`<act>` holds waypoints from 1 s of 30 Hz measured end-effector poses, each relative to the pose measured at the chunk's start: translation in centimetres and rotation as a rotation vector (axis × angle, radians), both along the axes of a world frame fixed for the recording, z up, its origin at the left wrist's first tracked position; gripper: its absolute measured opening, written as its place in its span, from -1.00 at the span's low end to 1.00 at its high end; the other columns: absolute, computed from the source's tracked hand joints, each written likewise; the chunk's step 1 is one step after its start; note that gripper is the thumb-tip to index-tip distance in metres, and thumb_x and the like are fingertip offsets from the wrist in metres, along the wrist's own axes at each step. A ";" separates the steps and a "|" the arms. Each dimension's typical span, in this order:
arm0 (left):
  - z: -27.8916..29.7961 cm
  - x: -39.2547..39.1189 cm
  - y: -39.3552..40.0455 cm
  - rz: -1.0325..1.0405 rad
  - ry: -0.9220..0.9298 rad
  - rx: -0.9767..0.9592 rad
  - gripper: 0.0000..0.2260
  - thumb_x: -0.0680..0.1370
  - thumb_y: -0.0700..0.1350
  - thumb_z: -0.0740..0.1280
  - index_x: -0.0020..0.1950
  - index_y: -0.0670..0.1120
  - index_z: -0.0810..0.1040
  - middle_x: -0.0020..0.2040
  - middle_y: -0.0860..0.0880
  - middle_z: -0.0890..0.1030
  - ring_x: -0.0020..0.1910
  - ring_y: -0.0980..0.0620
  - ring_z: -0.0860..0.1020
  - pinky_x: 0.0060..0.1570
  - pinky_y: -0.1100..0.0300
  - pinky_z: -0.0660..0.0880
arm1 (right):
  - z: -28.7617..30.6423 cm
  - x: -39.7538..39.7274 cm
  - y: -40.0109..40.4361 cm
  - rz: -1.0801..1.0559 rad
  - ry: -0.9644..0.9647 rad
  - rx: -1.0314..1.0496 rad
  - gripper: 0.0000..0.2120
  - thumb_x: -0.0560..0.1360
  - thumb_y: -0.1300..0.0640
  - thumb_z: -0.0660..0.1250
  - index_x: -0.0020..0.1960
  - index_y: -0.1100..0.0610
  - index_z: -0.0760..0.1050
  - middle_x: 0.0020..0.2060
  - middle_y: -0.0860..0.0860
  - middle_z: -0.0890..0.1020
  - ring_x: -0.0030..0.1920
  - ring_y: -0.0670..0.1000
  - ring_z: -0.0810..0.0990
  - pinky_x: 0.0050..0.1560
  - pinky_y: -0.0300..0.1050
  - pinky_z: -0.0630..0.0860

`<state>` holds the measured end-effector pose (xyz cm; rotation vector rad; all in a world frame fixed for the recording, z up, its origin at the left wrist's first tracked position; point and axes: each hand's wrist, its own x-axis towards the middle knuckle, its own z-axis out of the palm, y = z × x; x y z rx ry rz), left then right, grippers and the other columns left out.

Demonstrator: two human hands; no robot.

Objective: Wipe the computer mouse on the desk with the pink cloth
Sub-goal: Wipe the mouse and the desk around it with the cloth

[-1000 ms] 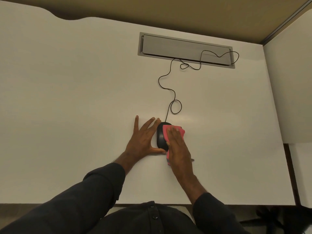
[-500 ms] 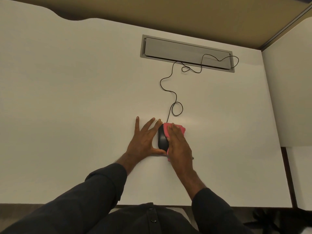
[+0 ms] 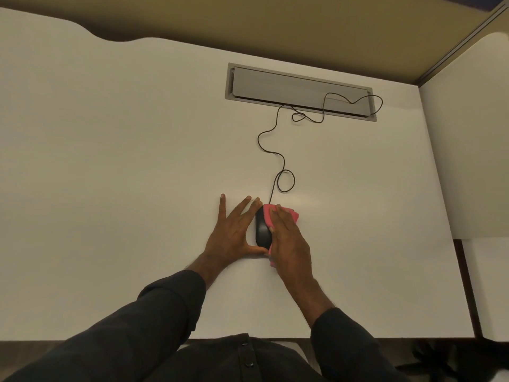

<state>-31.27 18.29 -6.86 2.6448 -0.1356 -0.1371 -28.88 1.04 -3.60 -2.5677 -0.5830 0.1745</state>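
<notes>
A black computer mouse (image 3: 261, 230) lies on the white desk (image 3: 110, 188), near its front middle. My left hand (image 3: 234, 232) rests flat on the desk against the mouse's left side, fingers spread and thumb at the mouse's near end. My right hand (image 3: 289, 241) presses the pink cloth (image 3: 292, 215) onto the mouse's right half. The cloth shows beyond my fingertips and under my palm. The mouse's right side is hidden by the cloth and hand.
The mouse's black cable (image 3: 278, 161) loops back across the desk to a grey cable hatch (image 3: 297, 91) at the rear. A tan partition wall (image 3: 275, 28) stands behind the desk. A second white desk (image 3: 468, 161) adjoins on the right.
My right hand with the cloth has slid a little forward along the mouse's right side. The left hand has stayed against the mouse. The camera view has shifted slightly.
</notes>
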 end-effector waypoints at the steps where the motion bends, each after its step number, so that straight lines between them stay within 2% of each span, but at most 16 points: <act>1: 0.0 0.0 0.0 -0.004 -0.007 -0.011 0.09 0.31 0.62 0.15 0.62 -0.09 0.09 0.58 -0.08 0.25 0.58 -0.01 0.16 0.48 -0.40 -0.13 | 0.0 -0.1 0.0 0.001 -0.009 0.003 -0.17 0.27 0.38 0.58 0.46 0.34 0.31 0.45 0.20 0.37 0.45 0.10 0.20 0.36 0.18 0.37; 4: 0.0 0.0 0.0 -0.004 -0.021 -0.057 0.10 0.31 0.60 0.21 0.61 -0.11 0.10 0.58 -0.06 0.24 0.57 0.02 0.18 0.53 -0.28 -0.16 | -0.1 -1.0 -0.2 0.001 -0.045 0.017 -0.20 0.24 0.42 0.59 0.41 0.38 0.36 0.39 0.25 0.43 0.41 0.16 0.27 0.30 0.23 0.39; 7: 0.2 0.0 -0.1 0.002 -0.019 -0.078 0.10 0.31 0.60 0.21 0.61 -0.11 0.10 0.58 -0.05 0.23 0.57 0.03 0.17 0.55 -0.22 -0.15 | -0.2 -2.2 -0.7 -0.005 -0.081 0.051 -0.24 0.28 0.38 0.58 0.42 0.34 0.36 0.37 0.24 0.46 0.41 0.12 0.30 0.38 0.01 0.28; 10: 0.3 0.0 -0.1 0.003 -0.006 -0.096 0.11 0.30 0.60 0.20 0.61 -0.11 0.08 0.59 -0.05 0.22 0.57 0.02 0.16 0.55 -0.20 -0.13 | 0.0 -2.4 -0.9 0.008 -0.078 0.039 -0.22 0.23 0.38 0.61 0.39 0.37 0.39 0.35 0.25 0.48 0.39 0.14 0.33 0.42 -0.08 0.15; 11: 0.3 0.0 -0.1 0.003 -0.001 -0.099 0.10 0.30 0.60 0.19 0.61 -0.10 0.08 0.59 -0.05 0.22 0.58 0.03 0.15 0.56 -0.20 -0.13 | 0.1 -2.1 -0.8 0.008 -0.066 0.022 -0.19 0.20 0.38 0.63 0.39 0.37 0.39 0.36 0.24 0.48 0.39 0.14 0.32 0.42 -0.08 0.17; 14: 0.3 0.0 0.0 0.002 0.000 -0.094 0.10 0.31 0.60 0.18 0.61 -0.10 0.06 0.59 -0.04 0.22 0.57 0.03 0.15 0.56 -0.19 -0.15 | 0.4 -1.1 -0.4 0.000 -0.028 -0.027 -0.08 0.11 0.41 0.65 0.42 0.33 0.37 0.38 0.21 0.46 0.40 0.11 0.29 0.34 0.11 0.25; 18: 0.1 0.0 0.0 -0.003 0.003 -0.079 0.10 0.31 0.62 0.14 0.62 -0.08 0.03 0.58 -0.04 0.24 0.57 0.02 0.19 0.55 -0.23 -0.14 | 0.5 -1.2 0.0 -0.010 0.024 -0.016 -0.13 0.15 0.44 0.63 0.40 0.37 0.36 0.37 0.26 0.46 0.38 0.17 0.30 0.30 0.21 0.22; 19: 0.1 0.0 0.0 -0.001 0.004 -0.080 0.11 0.30 0.63 0.12 0.61 -0.08 0.03 0.58 -0.05 0.24 0.57 0.01 0.19 0.54 -0.25 -0.13 | 0.6 -1.7 -0.1 -0.009 0.031 -0.012 -0.14 0.17 0.44 0.62 0.41 0.37 0.35 0.37 0.26 0.46 0.38 0.19 0.32 0.31 0.18 0.22; 21: 0.2 0.0 0.0 0.003 0.008 -0.081 0.12 0.29 0.65 0.10 0.61 -0.08 0.03 0.58 -0.05 0.24 0.57 0.01 0.19 0.53 -0.27 -0.10 | 0.7 -2.8 -0.5 0.000 0.047 -0.004 -0.11 0.21 0.43 0.61 0.45 0.31 0.28 0.37 0.26 0.45 0.37 0.23 0.38 0.41 -0.06 0.17; 22: 0.2 0.0 0.0 0.004 0.010 -0.080 0.13 0.29 0.65 0.09 0.62 -0.08 0.04 0.58 -0.05 0.24 0.57 0.01 0.19 0.53 -0.28 -0.10 | 0.8 -3.2 -0.7 0.007 0.048 0.007 -0.08 0.22 0.42 0.61 0.47 0.26 0.23 0.37 0.26 0.45 0.37 0.25 0.40 0.44 -0.25 0.01; 23: 0.3 0.0 -0.1 0.004 0.010 -0.080 0.13 0.28 0.65 0.08 0.62 -0.08 0.03 0.58 -0.05 0.24 0.57 0.01 0.19 0.53 -0.28 -0.11 | 0.8 -3.4 -0.9 0.014 0.044 0.014 -0.06 0.23 0.41 0.60 0.47 0.23 0.18 0.38 0.27 0.44 0.37 0.27 0.40 0.43 -0.33 -0.18; 24: 0.2 0.0 0.0 0.003 0.008 -0.079 0.12 0.29 0.65 0.09 0.62 -0.08 0.03 0.58 -0.04 0.24 0.57 0.02 0.18 0.53 -0.28 -0.11 | 0.7 -3.5 -1.0 0.019 0.040 0.017 -0.04 0.23 0.41 0.60 0.47 0.22 0.15 0.38 0.27 0.44 0.37 0.27 0.39 0.41 -0.35 -0.25; 25: 0.2 0.0 0.0 0.002 0.003 -0.077 0.12 0.29 0.65 0.10 0.62 -0.08 0.04 0.58 -0.04 0.24 0.57 0.02 0.19 0.53 -0.28 -0.11 | 0.8 -3.4 -1.0 0.018 0.054 0.014 -0.02 0.23 0.40 0.60 0.49 0.22 0.14 0.39 0.26 0.42 0.38 0.26 0.38 0.43 -0.34 -0.19; 27: 0.1 0.0 0.0 0.001 -0.017 -0.079 0.12 0.29 0.63 0.15 0.61 -0.09 0.06 0.57 -0.05 0.27 0.56 0.02 0.21 0.52 -0.30 -0.09 | 1.0 -2.8 -0.7 -0.025 0.085 0.013 -0.02 0.26 0.39 0.59 0.53 0.20 0.14 0.43 0.19 0.39 0.41 0.22 0.38 0.44 -0.16 0.13; 30: 0.3 0.1 0.0 0.004 -0.023 -0.084 0.11 0.29 0.64 0.13 0.61 -0.09 0.09 0.56 -0.04 0.29 0.56 0.03 0.22 0.52 -0.30 -0.09 | 1.9 -0.9 0.4 -0.125 0.133 0.005 -0.09 0.33 0.37 0.53 0.55 0.15 0.15 0.51 0.07 0.29 0.50 0.10 0.28 0.42 -0.20 0.16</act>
